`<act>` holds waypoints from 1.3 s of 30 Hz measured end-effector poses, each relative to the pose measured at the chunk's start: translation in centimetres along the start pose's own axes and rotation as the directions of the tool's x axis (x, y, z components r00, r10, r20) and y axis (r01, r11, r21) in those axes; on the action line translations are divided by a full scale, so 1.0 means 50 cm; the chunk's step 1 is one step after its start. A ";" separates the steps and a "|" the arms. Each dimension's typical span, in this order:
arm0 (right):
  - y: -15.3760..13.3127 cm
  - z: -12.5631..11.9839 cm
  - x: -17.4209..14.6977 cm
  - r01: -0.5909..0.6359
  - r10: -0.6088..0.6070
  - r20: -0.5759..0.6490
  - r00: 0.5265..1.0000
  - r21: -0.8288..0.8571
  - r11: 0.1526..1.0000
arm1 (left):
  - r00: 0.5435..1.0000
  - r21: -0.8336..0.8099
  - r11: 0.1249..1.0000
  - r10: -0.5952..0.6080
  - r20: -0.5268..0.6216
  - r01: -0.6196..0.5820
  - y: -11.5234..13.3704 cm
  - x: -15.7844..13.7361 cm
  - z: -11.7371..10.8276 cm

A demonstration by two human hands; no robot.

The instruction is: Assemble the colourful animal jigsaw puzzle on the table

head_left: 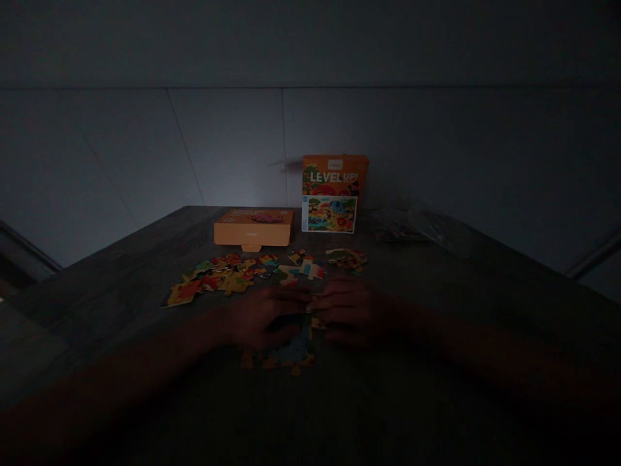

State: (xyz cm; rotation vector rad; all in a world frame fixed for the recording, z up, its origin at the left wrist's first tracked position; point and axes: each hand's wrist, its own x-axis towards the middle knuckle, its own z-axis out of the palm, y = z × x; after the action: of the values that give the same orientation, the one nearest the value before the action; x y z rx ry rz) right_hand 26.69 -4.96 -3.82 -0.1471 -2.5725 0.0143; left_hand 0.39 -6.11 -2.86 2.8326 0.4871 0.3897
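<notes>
A partly joined jigsaw puzzle point(286, 357), with blue in its middle and an orange edge, lies on the table in front of me. My left hand point(266, 317) rests over its upper left part, fingers stretched toward the right and thumb apart. From the other side, my right hand point(347, 312) reaches in, its fingertips almost meeting those of the left. A small puzzle piece point(317, 323) shows at the right hand's thumb and forefinger, against the puzzle's right edge. The dim light blurs the fingertips, and the hands hide the puzzle's upper part.
Loose puzzle pieces point(230, 275) lie heaped beyond my left hand, with more pieces point(347, 258) behind my right. An orange box point(253, 233) lies flat at the back. Beside it stands a "LEVEL UP!" box point(334, 167) with a picture card point(331, 215) before it. Clear plastic bags point(402, 226) lie back right.
</notes>
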 end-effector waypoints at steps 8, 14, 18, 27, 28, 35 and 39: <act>0.007 -0.003 0.001 -0.232 0.228 0.056 0.972 0.093 0.968 | 0.985 0.071 0.996 0.067 -0.160 -0.056 0.003 0.001 0.004; 0.006 -0.008 0.003 -0.194 0.180 0.111 0.977 0.127 0.973 | 0.983 0.160 0.981 0.133 -0.129 -0.112 0.018 0.001 -0.003; -0.006 -0.009 0.006 -0.134 0.116 0.126 0.985 0.145 0.980 | 0.994 0.096 0.992 0.085 -0.072 -0.078 0.021 0.000 -0.001; -0.009 0.000 0.004 -0.022 -0.005 0.145 0.989 0.181 0.983 | 0.989 0.052 0.994 0.106 -0.099 -0.101 0.024 0.000 -0.002; -0.009 0.000 0.004 -0.020 -0.009 0.151 0.988 0.190 0.982 | 0.988 0.038 0.992 0.121 -0.097 -0.118 0.026 0.000 -0.002; -0.009 0.000 0.005 -0.030 -0.003 0.142 0.990 0.234 0.972 | 0.982 -0.090 0.979 0.181 -0.048 -0.184 0.029 0.004 -0.002; -0.002 0.001 0.002 -0.118 0.098 0.098 0.990 0.219 0.969 | 0.984 -0.100 0.979 0.171 -0.049 -0.176 0.024 0.002 0.002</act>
State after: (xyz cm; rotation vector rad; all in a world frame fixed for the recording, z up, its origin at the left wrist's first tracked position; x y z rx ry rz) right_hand 26.58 -5.06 -3.81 -0.2051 -2.6232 0.3585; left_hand 0.85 -7.20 -2.60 2.7784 0.2199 0.4910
